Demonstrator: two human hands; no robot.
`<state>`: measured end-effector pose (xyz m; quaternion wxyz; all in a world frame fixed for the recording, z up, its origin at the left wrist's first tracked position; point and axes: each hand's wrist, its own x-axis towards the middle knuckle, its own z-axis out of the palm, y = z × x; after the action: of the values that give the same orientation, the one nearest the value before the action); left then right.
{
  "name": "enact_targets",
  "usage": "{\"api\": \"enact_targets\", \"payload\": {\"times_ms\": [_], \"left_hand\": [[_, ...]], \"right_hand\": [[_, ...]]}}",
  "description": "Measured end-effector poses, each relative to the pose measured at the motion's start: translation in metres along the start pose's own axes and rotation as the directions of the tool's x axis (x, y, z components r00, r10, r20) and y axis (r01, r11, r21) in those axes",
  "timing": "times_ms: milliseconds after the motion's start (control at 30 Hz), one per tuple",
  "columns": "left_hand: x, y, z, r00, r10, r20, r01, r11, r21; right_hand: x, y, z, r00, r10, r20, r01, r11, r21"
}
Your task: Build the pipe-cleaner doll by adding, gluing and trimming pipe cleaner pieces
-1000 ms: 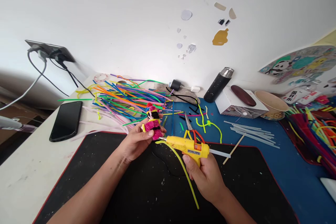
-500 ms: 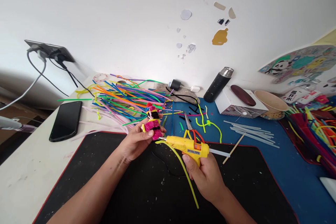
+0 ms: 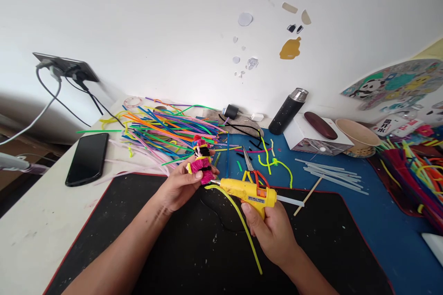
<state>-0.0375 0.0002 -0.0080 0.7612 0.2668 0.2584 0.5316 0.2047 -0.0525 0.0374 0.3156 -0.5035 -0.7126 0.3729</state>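
Note:
My left hand (image 3: 182,180) is closed around a small pipe-cleaner figure (image 3: 201,166) in magenta, black and yellow. From the figure's lower end a long yellow-green pipe cleaner (image 3: 242,219) curves down over the black mat (image 3: 194,253). My right hand (image 3: 272,228) grips a yellow hot glue gun (image 3: 247,190), its metal nozzle at the figure's lower right edge; whether it touches cannot be told. A clear glue stick (image 3: 290,201) juts from the gun's back end. Just behind the gun lie scissors (image 3: 254,169) with red and yellow handles.
A heap of coloured pipe cleaners (image 3: 166,129) covers the back left, near a phone (image 3: 86,159). At the right are glue sticks (image 3: 337,175), a wooden stick (image 3: 308,196), a black flask (image 3: 288,111), a white box (image 3: 304,136), a bowl (image 3: 358,133) and bundled pipe cleaners (image 3: 415,170).
The glue gun has shifted very slightly right. My left hand and the figure stay nearly still.

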Motion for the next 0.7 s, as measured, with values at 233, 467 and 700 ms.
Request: {"api": "enact_targets", "payload": {"times_ms": [233,467,700], "left_hand": [[0.0001,0.0002,-0.0006,1.000,-0.005,0.002,0.005,1.000,-0.003],[-0.0004,0.0000,0.0003,1.000,-0.013,-0.003,0.013,1.000,-0.008],[0.0001,-0.0001,-0.0006,1.000,-0.010,-0.003,0.010,1.000,0.000]], "right_hand": [[-0.0006,-0.0021,-0.0002,0.999,-0.031,-0.012,0.030,0.999,-0.042],[0.0015,-0.0039,-0.0004,0.998,-0.063,-0.014,0.062,0.996,-0.064],[0.0028,-0.0061,-0.0008,0.998,-0.062,-0.014,0.061,0.996,-0.067]]}}
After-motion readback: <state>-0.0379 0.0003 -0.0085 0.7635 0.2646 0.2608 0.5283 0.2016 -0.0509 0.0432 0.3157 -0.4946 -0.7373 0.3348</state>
